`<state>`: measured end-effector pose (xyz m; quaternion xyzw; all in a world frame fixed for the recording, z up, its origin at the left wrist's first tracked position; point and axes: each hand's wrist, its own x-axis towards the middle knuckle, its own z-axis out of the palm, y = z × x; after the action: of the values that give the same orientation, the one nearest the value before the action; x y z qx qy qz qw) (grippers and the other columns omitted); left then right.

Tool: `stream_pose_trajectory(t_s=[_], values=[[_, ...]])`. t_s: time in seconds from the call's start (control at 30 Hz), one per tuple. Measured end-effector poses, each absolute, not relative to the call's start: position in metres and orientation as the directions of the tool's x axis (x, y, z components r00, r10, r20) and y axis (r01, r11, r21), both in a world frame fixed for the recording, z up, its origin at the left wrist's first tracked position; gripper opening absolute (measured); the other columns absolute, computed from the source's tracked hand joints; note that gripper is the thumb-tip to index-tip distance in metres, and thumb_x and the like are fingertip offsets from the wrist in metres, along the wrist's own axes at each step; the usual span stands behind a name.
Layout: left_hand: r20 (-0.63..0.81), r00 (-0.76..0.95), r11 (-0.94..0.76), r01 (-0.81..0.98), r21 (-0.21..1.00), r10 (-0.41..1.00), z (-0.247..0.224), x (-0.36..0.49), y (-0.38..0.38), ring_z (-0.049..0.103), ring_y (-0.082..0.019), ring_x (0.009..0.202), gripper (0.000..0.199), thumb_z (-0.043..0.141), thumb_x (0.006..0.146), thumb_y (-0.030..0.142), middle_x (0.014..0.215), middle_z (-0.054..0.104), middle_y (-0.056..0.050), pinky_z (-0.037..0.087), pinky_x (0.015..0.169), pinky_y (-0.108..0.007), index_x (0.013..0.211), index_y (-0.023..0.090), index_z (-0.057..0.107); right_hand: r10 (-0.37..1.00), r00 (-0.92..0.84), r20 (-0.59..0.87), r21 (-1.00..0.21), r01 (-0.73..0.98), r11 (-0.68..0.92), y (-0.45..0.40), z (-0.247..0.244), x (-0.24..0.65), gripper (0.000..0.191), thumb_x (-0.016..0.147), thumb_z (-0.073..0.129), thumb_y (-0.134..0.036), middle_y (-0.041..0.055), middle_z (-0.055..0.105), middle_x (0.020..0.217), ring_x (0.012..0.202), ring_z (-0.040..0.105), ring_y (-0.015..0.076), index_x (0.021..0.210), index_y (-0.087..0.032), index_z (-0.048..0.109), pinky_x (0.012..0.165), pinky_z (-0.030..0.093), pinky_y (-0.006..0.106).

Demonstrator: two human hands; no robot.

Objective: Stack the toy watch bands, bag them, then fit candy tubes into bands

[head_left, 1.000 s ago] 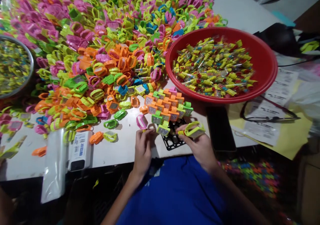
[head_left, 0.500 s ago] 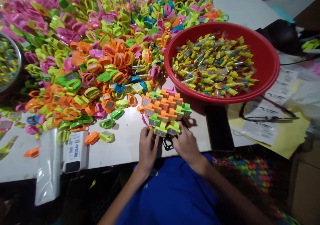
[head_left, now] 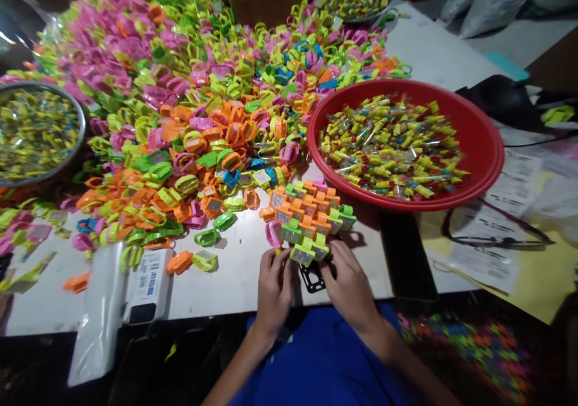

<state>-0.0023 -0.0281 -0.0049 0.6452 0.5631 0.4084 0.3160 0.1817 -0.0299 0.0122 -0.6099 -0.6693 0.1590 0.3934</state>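
A cluster of orange, green and yellow toy watches (head_left: 304,213) stands in tight rows near the table's front edge, with a black openwork frame (head_left: 312,278) showing below it. My left hand (head_left: 274,285) touches the near left side of the cluster, fingers bent together; what they hold, if anything, is hidden. On the near right side, my right hand (head_left: 350,282) has its fingers curled at the frame and the lowest yellow watches. Its fingertips are partly hidden, and I cannot make out what they grip.
Behind lies a large heap of loose toy watches (head_left: 180,135). A red basin (head_left: 485,147) of candy tubes stands right, a metal bowl (head_left: 81,130) left. Nearby are a black phone (head_left: 407,258), glasses (head_left: 497,240), papers, a white box (head_left: 148,282) and plastic sleeves (head_left: 97,315).
The camera view has tilted up and shifted, showing more of the far table. My right hand has drawn slightly away from the lowest yellow watches, which now sit closer together.
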Motion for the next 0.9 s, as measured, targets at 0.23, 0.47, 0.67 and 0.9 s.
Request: stream_pose_trajectory(t_s=[0.23,0.47,0.67,0.9], values=[[0.482,0.128,-0.495,0.343,0.798,0.867,-0.01,-0.019,-0.066,0.072,-0.023,0.085,0.026,0.049,0.109,0.029,0.104,0.072,-0.007,0.061,0.068,-0.036,0.124,0.032,0.07,0.977,-0.027,0.211,-0.91,0.361,0.206,-0.077,0.049,0.19,0.022,0.106,0.06,-0.027,0.0086,0.073,0.118,0.114,0.07,0.026,0.126,-0.029,0.069,0.101,0.057,0.04],[0.572,0.485,-0.743,0.316,0.59,0.661,0.016,-0.004,-0.051,0.075,-0.026,0.099,0.034,0.038,0.109,0.024,0.117,0.074,-0.015,0.064,0.078,-0.04,0.134,0.03,0.061,0.99,0.039,0.135,-0.991,0.029,0.134,-0.067,0.056,0.195,0.014,0.103,0.069,-0.038,0.0096,0.073,0.108,0.092,0.071,0.0225,0.105,-0.025,0.073,0.078,0.062,0.032],[0.285,0.107,-0.305,0.33,0.894,0.952,0.009,-0.005,-0.03,0.068,-0.024,0.118,0.022,0.053,0.109,0.025,0.128,0.064,-0.013,0.063,0.094,-0.04,0.13,0.026,0.057,0.973,0.222,-0.061,-0.998,-0.036,-0.055,-0.043,0.039,0.216,0.027,0.104,0.065,-0.046,0.0127,0.077,0.123,0.069,0.07,0.0157,0.113,-0.021,0.069,0.066,0.06,0.03],[0.165,0.285,-0.267,0.37,0.89,0.944,0.005,-0.01,-0.006,0.068,-0.025,0.117,0.023,0.053,0.11,0.03,0.123,0.07,-0.011,0.057,0.104,-0.042,0.128,0.024,0.065,0.973,0.229,0.027,-0.834,0.542,-0.104,-0.021,0.011,0.209,0.02,0.095,0.066,-0.038,0.0104,0.083,0.093,0.086,0.079,0.0286,0.097,-0.023,0.078,0.078,0.064,0.037]])
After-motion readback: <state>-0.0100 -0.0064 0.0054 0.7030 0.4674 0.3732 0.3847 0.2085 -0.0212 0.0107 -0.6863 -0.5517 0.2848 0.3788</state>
